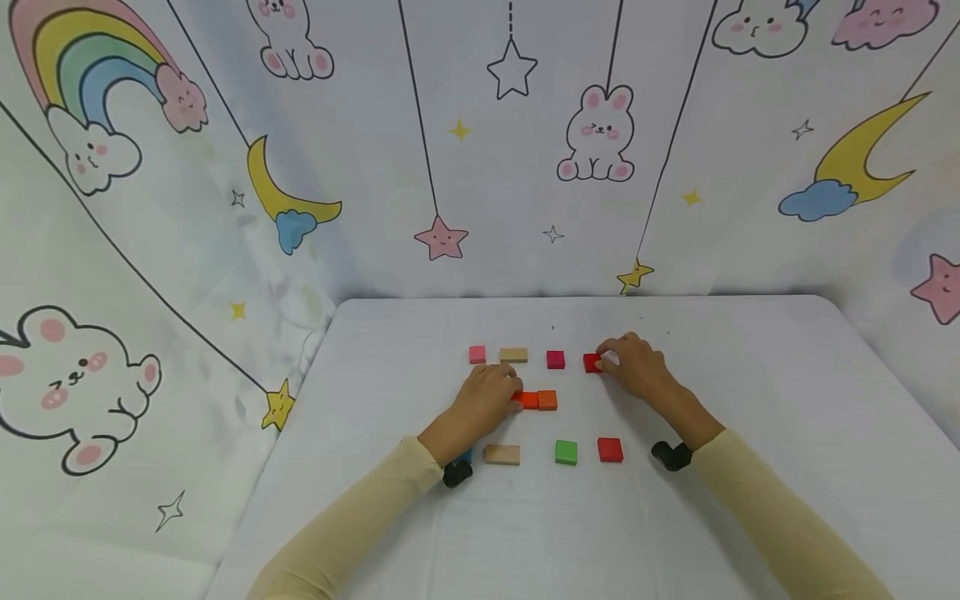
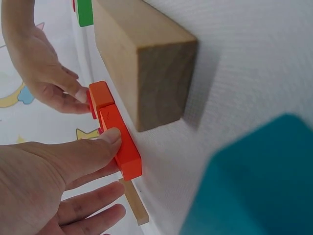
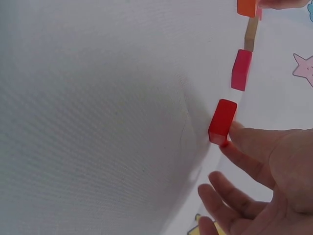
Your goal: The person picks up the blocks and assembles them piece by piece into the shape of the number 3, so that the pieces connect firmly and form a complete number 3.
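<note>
Now | red-orange blk [image 2: 126,147] pinched by L grip [image 1: 483,398], mid row, touching orange blk [image 1: 547,400] | red blk [image 3: 223,120] pinched by R grip [image 1: 636,365], back row of counter [image 1: 412,333] | prob. best slid softly, kept flat

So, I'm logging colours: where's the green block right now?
In the head view, the green block lies right of centre in the lowest row of blocks, between a tan block on its left and a red block on its right.
</note>
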`<state>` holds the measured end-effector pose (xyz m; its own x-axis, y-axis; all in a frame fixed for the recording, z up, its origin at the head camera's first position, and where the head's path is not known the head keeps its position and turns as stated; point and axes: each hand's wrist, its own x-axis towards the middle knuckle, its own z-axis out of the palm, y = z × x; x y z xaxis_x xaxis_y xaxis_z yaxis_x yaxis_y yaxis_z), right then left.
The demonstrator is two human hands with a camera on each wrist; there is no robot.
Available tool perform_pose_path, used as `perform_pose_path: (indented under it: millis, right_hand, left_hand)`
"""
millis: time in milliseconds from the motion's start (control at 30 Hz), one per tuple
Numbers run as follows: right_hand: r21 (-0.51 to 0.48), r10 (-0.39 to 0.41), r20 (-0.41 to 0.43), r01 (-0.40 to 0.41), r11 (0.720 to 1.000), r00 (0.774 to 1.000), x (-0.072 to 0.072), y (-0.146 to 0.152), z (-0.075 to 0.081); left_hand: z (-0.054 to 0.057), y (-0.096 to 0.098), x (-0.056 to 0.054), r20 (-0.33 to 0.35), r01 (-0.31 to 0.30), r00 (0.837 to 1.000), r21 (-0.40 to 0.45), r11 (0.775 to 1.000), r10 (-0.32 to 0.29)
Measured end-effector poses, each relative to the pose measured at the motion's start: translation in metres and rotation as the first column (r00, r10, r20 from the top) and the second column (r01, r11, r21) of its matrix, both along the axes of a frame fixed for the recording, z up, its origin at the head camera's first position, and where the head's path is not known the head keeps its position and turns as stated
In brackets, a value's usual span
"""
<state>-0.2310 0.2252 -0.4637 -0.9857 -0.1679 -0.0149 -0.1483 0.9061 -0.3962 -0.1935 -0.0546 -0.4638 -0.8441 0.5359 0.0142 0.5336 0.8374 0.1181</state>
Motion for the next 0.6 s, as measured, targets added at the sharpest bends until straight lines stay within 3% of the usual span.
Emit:
perform_pose_path:
  millis: [600]
  right_hand:
    - [-0.023, 0.042, 0.038, -0.041, 0.999, 0.998, 0.0104, -0.0045, 0.0012]
  left_hand:
    - [-0.0036, -0.0021, -0.0001, -0.039, 0.029, 0.999, 0.022, 0.999, -0.028]
